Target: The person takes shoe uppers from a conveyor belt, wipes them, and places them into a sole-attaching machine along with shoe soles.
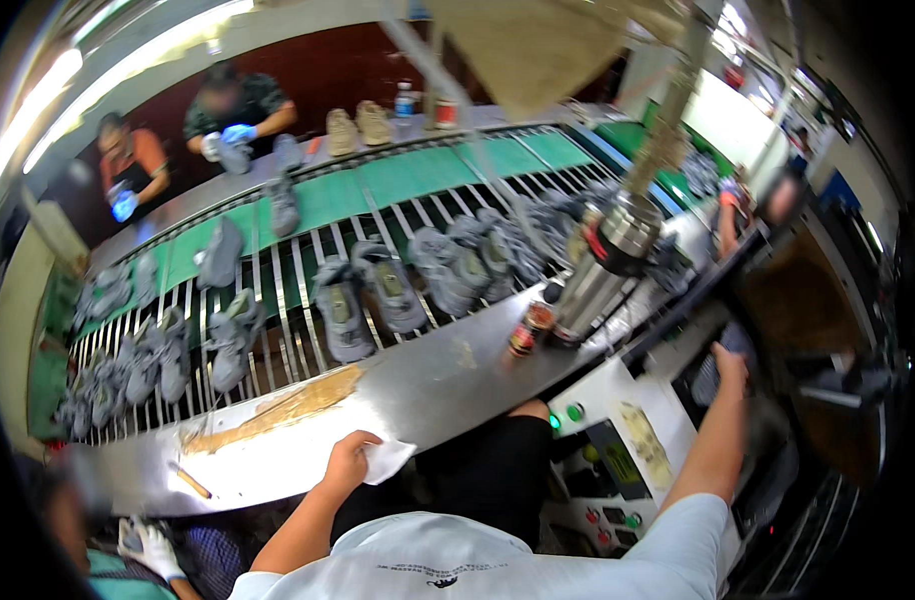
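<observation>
My left hand [348, 462] is closed on a thin white cloth [390, 462], which sticks out to the right of the fingers above my lap. Out to the right, my right hand [731, 370] grips a dark grey shoe [740, 343] beside a white machine; its outline is partly hidden and dim. Grey sneakers stand in rows on the slatted conveyor ahead, among them a laced pair with one shoe [390, 290] just beyond the metal ledge [428, 375].
A steel thermos [610, 265] and a red-labelled jar [531, 330] stand on the ledge's right end. The control panel [618, 455] has lit green buttons. Two people work across the conveyor; a person's white-gloved hand [150, 548] is at lower left. A brown-handled tool [193, 482] lies nearby.
</observation>
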A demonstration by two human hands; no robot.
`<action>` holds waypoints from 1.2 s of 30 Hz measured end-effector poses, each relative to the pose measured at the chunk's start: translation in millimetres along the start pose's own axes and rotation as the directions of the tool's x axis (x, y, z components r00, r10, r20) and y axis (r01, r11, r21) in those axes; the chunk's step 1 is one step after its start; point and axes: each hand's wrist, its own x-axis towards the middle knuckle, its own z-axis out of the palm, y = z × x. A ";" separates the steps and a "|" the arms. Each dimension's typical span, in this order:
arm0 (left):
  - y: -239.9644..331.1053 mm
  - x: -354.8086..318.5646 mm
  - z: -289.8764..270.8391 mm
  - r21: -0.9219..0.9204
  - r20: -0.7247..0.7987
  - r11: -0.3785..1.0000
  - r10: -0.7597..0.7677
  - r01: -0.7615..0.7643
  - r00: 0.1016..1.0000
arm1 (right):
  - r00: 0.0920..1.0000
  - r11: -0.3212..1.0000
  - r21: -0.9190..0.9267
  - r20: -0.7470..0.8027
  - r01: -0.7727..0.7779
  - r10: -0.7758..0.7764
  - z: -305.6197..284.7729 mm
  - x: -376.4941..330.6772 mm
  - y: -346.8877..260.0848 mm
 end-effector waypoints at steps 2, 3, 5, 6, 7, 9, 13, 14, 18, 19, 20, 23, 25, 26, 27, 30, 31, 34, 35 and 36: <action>-8.2 -9.6 -4.5 -0.027 0.086 0.996 -0.084 0.086 0.993 | 0.996 0.999 0.021 -0.076 -0.038 0.039 6.9 -11.0 -2.9; -17.0 -12.8 -3.3 -0.046 0.127 0.988 -0.141 0.148 0.982 | 0.994 0.998 0.056 -0.102 -0.038 0.044 11.3 -12.8 1.0; -28.8 -15.6 7.4 -0.066 0.186 0.983 -0.156 0.171 0.970 | 0.963 0.990 0.139 -0.260 -0.030 0.066 24.5 3.3 32.8; -30.3 -16.4 13.8 -0.064 0.185 0.988 -0.124 0.138 0.975 | 0.931 0.979 0.199 -0.365 0.049 0.027 30.9 0.5 44.3; -29.7 -16.8 17.9 -0.050 0.219 0.992 -0.103 0.116 0.970 | 0.868 0.932 0.297 -0.495 0.210 -0.038 39.5 -12.9 55.5; -25.4 -17.7 32.4 -0.089 0.262 0.995 -0.019 0.044 0.965 | 0.713 0.752 0.406 -0.691 0.518 -0.118 47.6 -45.7 79.8; 7.4 -12.4 58.4 -0.311 0.459 0.939 0.011 0.150 0.888 | 0.724 0.458 0.613 -0.681 0.644 -0.106 54.2 -121.7 109.1; 13.7 -12.5 69.1 -0.426 0.479 0.888 0.062 0.171 0.876 | 0.787 0.324 0.723 -0.601 0.610 -0.140 44.4 -150.6 103.2; 46.4 -4.9 83.1 -0.635 0.490 0.759 0.256 0.140 0.833 | 0.759 -0.173 0.952 0.084 -0.253 -0.646 80.3 -248.0 90.2; 60.1 -1.7 72.5 -0.701 0.445 0.705 0.314 0.108 0.839 | 0.583 -0.108 0.909 0.164 -0.402 -0.795 85.7 -284.2 74.9; 73.0 3.4 66.2 -0.764 0.319 0.646 0.364 0.010 0.875 | 0.529 -0.026 0.828 0.334 -0.561 -0.781 101.6 -308.5 59.5; 71.2 -0.6 1.2 -0.645 0.348 0.755 0.155 0.116 0.924 | 0.109 0.183 0.773 0.309 -0.608 -0.945 95.7 -427.5 -3.9; 50.6 -20.1 -40.7 -0.657 0.142 0.725 -0.147 0.204 0.979 | -0.145 0.324 0.908 0.294 -0.264 -0.945 81.6 -481.2 -48.0; 33.5 -26.6 -52.7 -0.702 0.029 0.684 -0.250 0.198 0.968 | -0.289 0.233 0.969 0.245 0.076 -0.925 87.4 -497.3 -64.0; 11.2 -24.5 -61.0 -0.671 -0.127 0.725 -0.315 0.152 0.941 | -0.418 0.127 0.992 0.113 -0.006 -0.902 89.6 -518.3 -77.8; -61.0 -14.2 -97.8 -0.232 -0.499 0.934 -0.354 0.272 0.791 | -0.658 0.105 0.975 0.210 0.196 -0.723 83.1 -558.4 -91.6; -65.1 -8.2 -110.9 -0.155 -0.531 0.936 -0.350 0.317 0.772 | -0.671 0.112 0.974 0.217 0.197 -0.709 84.8 -567.5 -92.3; -73.0 30.9 -134.3 0.119 -0.545 0.904 -0.287 0.412 0.788 | -0.672 0.130 0.966 0.248 0.222 -0.698 98.0 -582.0 -96.3; -74.5 51.5 -137.1 0.113 -0.485 0.897 -0.326 0.428 0.812 | -0.664 0.139 0.966 0.250 0.216 -0.705 104.2 -583.5 -102.5; -79.5 69.3 -138.7 0.111 -0.427 0.891 -0.357 0.440 0.831 | -0.657 0.141 0.968 0.245 0.207 -0.713 111.2 -587.2 -112.8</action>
